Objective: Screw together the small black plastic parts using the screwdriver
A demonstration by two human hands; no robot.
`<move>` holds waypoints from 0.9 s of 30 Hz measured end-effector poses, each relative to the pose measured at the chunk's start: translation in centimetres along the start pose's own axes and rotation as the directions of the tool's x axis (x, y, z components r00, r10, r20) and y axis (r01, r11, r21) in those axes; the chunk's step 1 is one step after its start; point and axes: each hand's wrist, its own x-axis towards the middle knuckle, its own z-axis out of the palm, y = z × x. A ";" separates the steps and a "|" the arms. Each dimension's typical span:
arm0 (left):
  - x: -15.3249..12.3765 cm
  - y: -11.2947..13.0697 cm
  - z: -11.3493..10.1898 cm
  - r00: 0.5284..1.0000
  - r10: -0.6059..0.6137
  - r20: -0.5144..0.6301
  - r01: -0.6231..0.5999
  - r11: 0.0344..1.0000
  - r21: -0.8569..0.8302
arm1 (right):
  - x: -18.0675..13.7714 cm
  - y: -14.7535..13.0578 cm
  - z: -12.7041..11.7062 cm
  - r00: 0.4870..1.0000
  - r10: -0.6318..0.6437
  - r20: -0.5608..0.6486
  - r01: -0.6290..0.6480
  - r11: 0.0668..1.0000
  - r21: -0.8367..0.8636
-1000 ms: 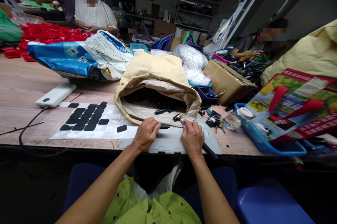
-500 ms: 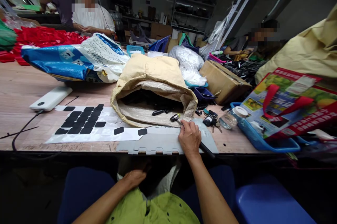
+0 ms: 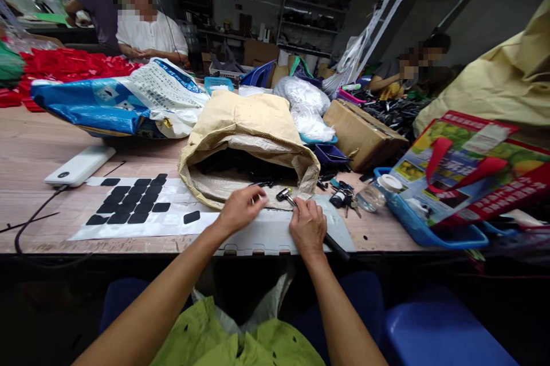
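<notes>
A small hammer (image 3: 337,247) with a metal head and a black grip lies in my right hand (image 3: 307,225), whose fingers are wrapped round it. Its head points toward the mouth of a tan woven sack (image 3: 249,117). Just in front of that opening is my left hand (image 3: 241,210), fingers parted and nothing visible in them. Dark pieces fill the shadowed inside of the sack; slim black ones show at its lip, close to my left fingertips. Under both hands lies a grey board (image 3: 275,231). Left of it, a white sheet (image 3: 167,225) carries rows of black rounded patches (image 3: 137,200).
A white power bank (image 3: 81,165) with a cable sits at the left. To the right are keys (image 3: 353,205), a clear jar (image 3: 372,197), a blue basket (image 3: 429,234) and a cardboard box (image 3: 365,131). Co-workers sit behind red pieces (image 3: 77,62) and at the far right.
My left hand has risen from my lap to the front of the sack, now covering the patch nearest the board. My right hand keeps its hold on the hammer.
</notes>
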 end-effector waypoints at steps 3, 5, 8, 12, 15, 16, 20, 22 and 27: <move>4.1 -3.8 0.3 0.968 -0.126 -0.217 0.181 0.950 0.253 | 0.0 0.0 0.0 1.000 0.008 0.011 -0.008 1.000 0.003; 5.0 -5.5 0.7 0.970 -0.129 -0.206 0.192 0.926 0.324 | 0.0 0.1 -0.1 1.000 0.011 0.015 -0.011 1.000 -0.002; 3.8 -5.8 0.7 0.986 -0.022 -0.167 0.075 0.945 0.317 | 0.0 0.0 -0.2 1.000 0.022 0.020 -0.022 1.000 -0.009; 0.5 -4.7 0.5 0.985 0.135 -0.111 -0.110 0.972 0.205 | 0.0 -0.1 -0.2 0.999 0.029 0.025 -0.029 1.000 -0.001; -1.1 -4.7 0.7 0.990 0.121 -0.068 -0.112 0.986 0.122 | 0.0 -0.1 -0.1 0.999 0.035 0.031 -0.035 0.999 0.000; -1.3 -4.8 0.8 0.992 0.108 -0.065 -0.101 0.989 0.105 | 0.1 -0.1 0.0 0.999 0.039 0.036 -0.039 0.999 -0.002; -1.2 -5.4 1.2 0.995 0.085 -0.059 -0.076 0.989 0.130 | 0.3 0.2 -0.1 0.996 0.046 0.072 -0.048 0.999 0.023; -1.1 -5.5 1.2 0.996 0.077 -0.046 -0.069 0.985 0.161 | 0.3 0.2 -0.6 0.998 0.035 0.057 -0.039 0.997 0.069; -1.1 -5.4 1.3 0.996 0.076 -0.046 -0.067 0.981 0.180 | -0.7 -1.4 -2.3 0.998 -0.041 -0.040 0.053 0.935 0.350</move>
